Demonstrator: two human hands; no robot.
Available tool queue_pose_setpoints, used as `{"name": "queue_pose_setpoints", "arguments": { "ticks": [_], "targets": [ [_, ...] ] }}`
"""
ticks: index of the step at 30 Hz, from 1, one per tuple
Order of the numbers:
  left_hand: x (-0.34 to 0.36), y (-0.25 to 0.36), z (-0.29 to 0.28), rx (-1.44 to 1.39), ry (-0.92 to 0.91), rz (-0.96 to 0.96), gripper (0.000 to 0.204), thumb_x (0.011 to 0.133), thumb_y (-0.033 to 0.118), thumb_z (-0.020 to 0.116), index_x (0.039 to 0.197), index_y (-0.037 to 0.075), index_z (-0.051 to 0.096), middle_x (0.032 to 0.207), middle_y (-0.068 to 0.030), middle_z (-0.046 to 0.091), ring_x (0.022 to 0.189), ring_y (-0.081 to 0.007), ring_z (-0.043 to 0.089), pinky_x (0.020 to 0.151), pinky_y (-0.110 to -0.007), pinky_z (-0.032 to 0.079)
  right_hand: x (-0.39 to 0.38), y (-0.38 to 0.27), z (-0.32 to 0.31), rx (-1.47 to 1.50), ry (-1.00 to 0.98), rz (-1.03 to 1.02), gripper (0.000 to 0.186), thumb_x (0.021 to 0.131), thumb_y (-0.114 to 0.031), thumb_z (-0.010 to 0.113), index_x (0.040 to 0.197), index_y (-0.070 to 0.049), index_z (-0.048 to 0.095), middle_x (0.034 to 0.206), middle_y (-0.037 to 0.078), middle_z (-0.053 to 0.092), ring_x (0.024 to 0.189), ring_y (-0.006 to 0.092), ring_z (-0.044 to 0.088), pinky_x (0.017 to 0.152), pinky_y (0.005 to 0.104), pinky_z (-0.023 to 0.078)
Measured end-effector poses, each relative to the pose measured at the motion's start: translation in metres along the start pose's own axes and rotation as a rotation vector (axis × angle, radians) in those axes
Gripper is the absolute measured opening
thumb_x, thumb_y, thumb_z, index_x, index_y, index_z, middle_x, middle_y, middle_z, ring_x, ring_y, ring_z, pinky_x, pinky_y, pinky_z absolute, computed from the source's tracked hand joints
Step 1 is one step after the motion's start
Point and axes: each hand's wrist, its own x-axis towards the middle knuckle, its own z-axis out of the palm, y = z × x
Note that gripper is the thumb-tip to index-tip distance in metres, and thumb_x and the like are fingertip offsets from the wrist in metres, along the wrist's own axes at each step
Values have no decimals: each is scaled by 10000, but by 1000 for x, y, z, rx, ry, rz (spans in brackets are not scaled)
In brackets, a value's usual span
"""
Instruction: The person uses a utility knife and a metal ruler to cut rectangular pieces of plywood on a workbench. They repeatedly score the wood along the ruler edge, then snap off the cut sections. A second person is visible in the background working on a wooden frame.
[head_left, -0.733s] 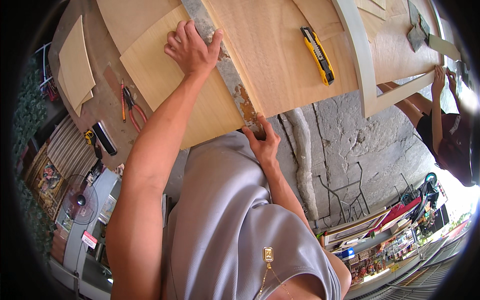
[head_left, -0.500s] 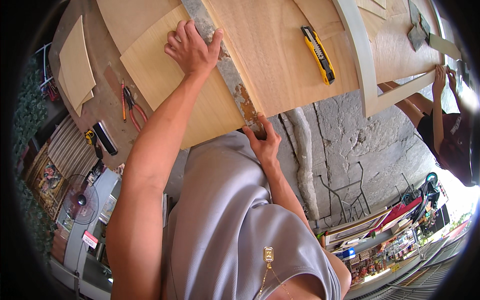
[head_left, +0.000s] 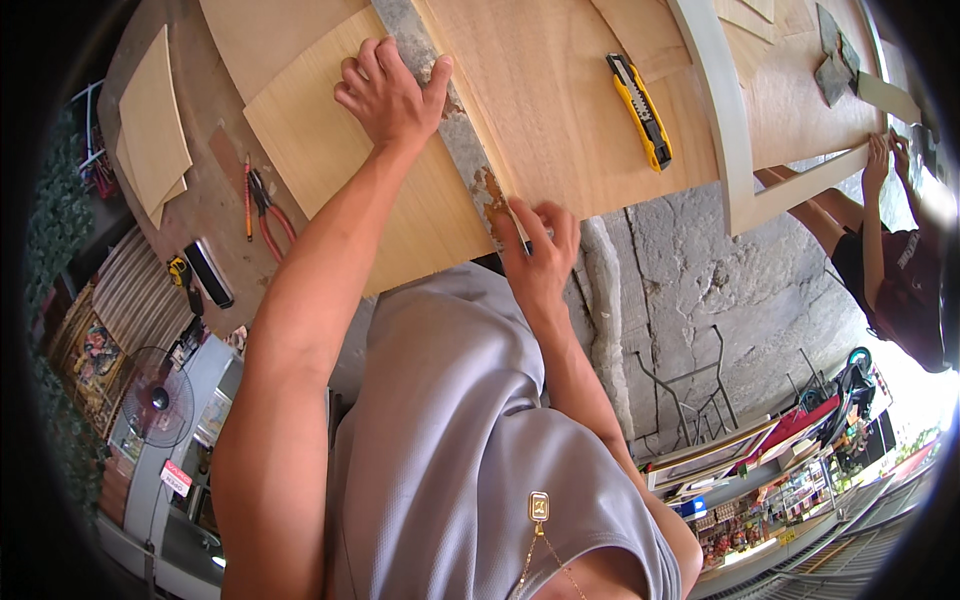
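"Where's the metal strip (head_left: 462,140)?"

"I see it running far to near, with a pale plywood sheet (head_left: 430,220) showing on its left."

"And the grip?"

"My left hand (head_left: 395,100) spreads wide over it. My right hand (head_left: 540,245) curls at its near end; I can't tell whether it holds anything. A yellow cutter (head_left: 640,112) lies to the right."

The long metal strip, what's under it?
Pale plywood shows along the left edge of the metal strip and seems to continue beneath. How far it goes is hidden by the strip itself. The left hand rests partly over the strip, covering some of its top.
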Motion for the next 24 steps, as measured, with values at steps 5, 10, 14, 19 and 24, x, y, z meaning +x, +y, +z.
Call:
{"name": "queue_pose_setpoints", "arguments": {
  "ticks": [5,10,14,19,24],
  "targets": [
    [1,4,-4,-24,-80,-77,739,831,657,576,1280,81,467,1353,-75,398,1238,-356,337,994,-539,248,45,-14,27,-11,-125,-9,270,759,-112,756,1027,-131,729,953,54,598,834,238,587,761,381,476],
    [-1,4,-1,-11,-43,-56,737,827,660,578,1272,81,477,1347,-75,402,1229,-352,345,981,-531,259,53,-20,25,-26,-205,116,251,742,-128,735,979,-212,732,965,29,590,833,242,628,690,399,493],
    [0,7,-4,-18,-63,-81,749,826,668,578,1286,86,477,1348,-76,402,1223,-342,351,975,-523,267,61,-27,18,-72,-285,167,272,736,-124,723,984,-233,737,945,24,603,794,251,661,641,399,516],
    [0,7,-10,-104,-34,-109,804,808,658,613,1363,100,449,1369,-92,407,1237,-341,363,998,-531,267,65,-26,15,-25,-337,205,271,743,-127,711,990,-233,742,959,35,614,835,272,659,694,408,522],
    [-5,-1,-46,-215,-293,214,980,702,600,755,1444,69,397,1467,-146,408,1338,-370,364,1095,-534,268,68,-25,15,4,-328,257,268,729,-137,723,987,-210,722,959,49,626,855,296,655,709,425,514]
  ]
}}
